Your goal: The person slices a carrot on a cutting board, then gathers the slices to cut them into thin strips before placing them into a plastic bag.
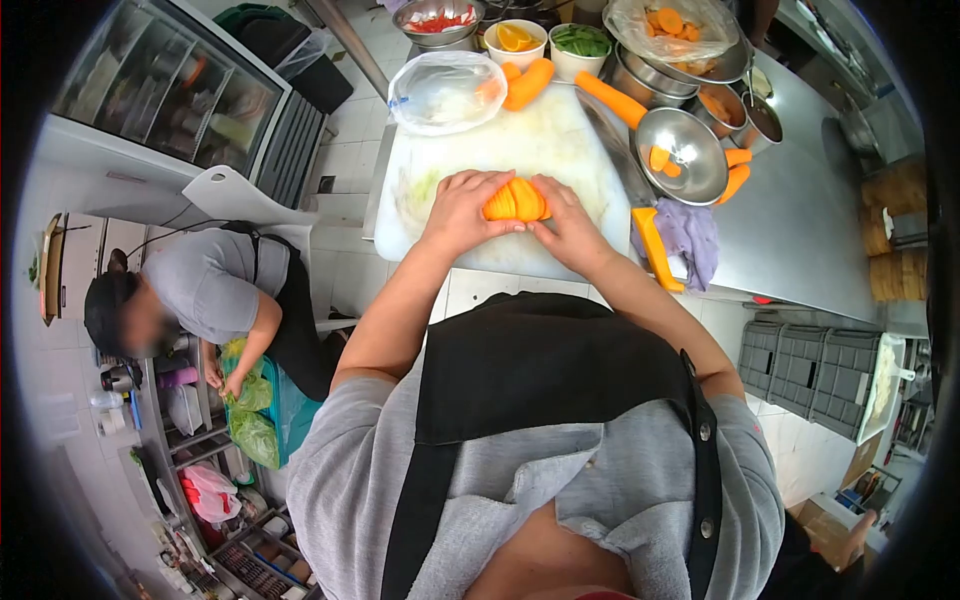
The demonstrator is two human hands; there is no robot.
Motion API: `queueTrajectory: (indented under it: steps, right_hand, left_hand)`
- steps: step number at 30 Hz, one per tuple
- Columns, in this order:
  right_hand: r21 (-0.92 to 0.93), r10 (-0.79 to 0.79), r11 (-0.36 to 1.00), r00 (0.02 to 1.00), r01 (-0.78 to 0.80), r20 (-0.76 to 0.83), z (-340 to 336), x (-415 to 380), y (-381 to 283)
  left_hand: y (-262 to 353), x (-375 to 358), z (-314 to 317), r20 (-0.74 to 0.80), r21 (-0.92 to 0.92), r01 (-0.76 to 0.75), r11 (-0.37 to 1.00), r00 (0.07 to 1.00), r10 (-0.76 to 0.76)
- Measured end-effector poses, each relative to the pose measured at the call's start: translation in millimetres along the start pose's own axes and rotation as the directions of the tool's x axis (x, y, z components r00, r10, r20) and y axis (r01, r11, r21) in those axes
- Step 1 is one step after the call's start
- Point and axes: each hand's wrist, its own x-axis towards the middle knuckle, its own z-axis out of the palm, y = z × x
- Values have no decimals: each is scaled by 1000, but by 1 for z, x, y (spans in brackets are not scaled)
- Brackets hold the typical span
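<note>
A stack of carrot slices (516, 201) stands on the white cutting board (540, 258), pressed together between both palms. My left hand (468, 208) is wrapped round its left end, fingers bent over the far side and thumb in front. My right hand (568, 222) closes on the right end, with the thumbs near each other. Beyond them on the board lie a clear plastic bag (447, 92) and a thick carrot piece (529, 85). Wet smears and pale green marks show on the board's surface.
Right of the board are a steel bowl (683, 155) with carrot pieces, a purple cloth (689, 240) and an orange-yellow handle-like object (655, 250). Tubs of greens (580, 45) and orange pieces (516, 40) stand behind. A co-worker (215, 285) handles bagged greens at left.
</note>
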Motion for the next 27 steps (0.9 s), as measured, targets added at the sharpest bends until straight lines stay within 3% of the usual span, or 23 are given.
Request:
queueTrajectory:
  steps: [16,19,22,25,27]
  right_hand:
    - [-134,-50,989,995,61,87,16,9,-10]
    - [-129,0,992,994,14,110,12,10,-19]
    - [65,-30,998,999,28,38,10,8,-13]
    - [193,28,981,990,-2,-135,1,2,-7]
    - [124,78,991,977,-54,-199,-16,-6,-9]
  left_hand:
    - [-13,-16,2,-138,69,19,997,990,-9]
    - [-16,-18,3,-155,42,-1,999,988,8]
    - [-13,-19,-1,-76,48,25,999,997,-21]
    - [-6,-18,-11,15,127,68,990,997,-70]
    - [-1,-19,-15,-26,217,51,975,999,-47]
